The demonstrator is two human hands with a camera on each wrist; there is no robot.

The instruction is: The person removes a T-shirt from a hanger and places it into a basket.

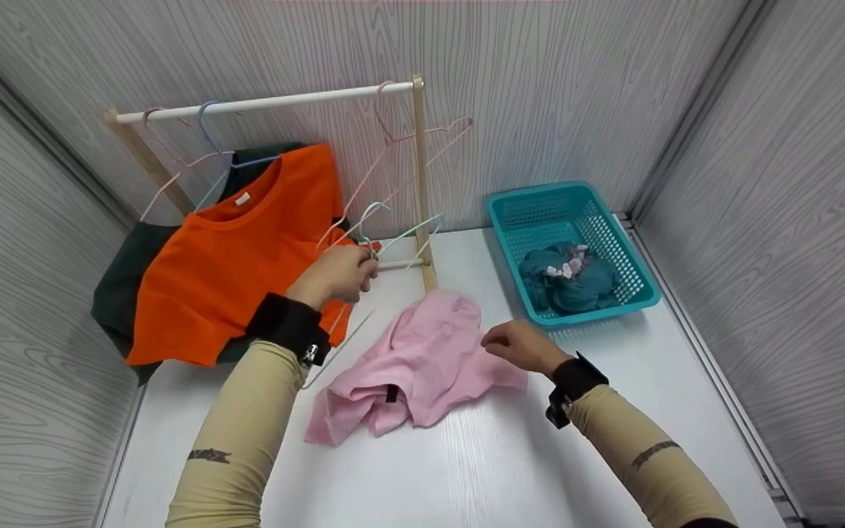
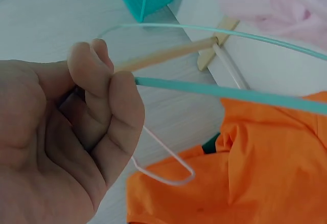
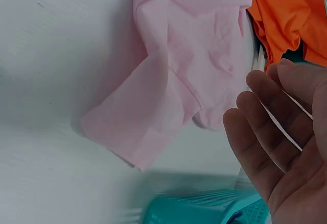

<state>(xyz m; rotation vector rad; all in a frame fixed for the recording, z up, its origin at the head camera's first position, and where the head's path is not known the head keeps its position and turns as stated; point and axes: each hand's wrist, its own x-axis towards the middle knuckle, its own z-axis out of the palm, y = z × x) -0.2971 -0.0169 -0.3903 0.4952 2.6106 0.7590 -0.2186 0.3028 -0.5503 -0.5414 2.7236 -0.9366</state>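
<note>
My left hand [image 1: 343, 273] pinches a mint-green clothes hanger [image 2: 230, 93] near its hook, in front of the rack. The hanger's lower bar slants down beside my left wrist. Below, a crumpled pink shirt [image 1: 430, 359] lies on the white table, a black label showing at its neck. My right hand [image 1: 525, 346] hovers by the shirt's right side, fingers loosely bent and holding nothing. In the right wrist view its fingers [image 3: 250, 142] are spread apart, and one pink sleeve [image 3: 133, 116] lies flat on the table.
A clothes rack [image 1: 283, 98] at the back left bears an orange shirt [image 1: 246, 257], a dark green garment [image 1: 118, 293] behind it and a bare pink hanger [image 1: 375, 169]. At the back right, a teal basket [image 1: 646, 282] holds a bundled teal garment [image 1: 576, 290]. Grey panels enclose the table.
</note>
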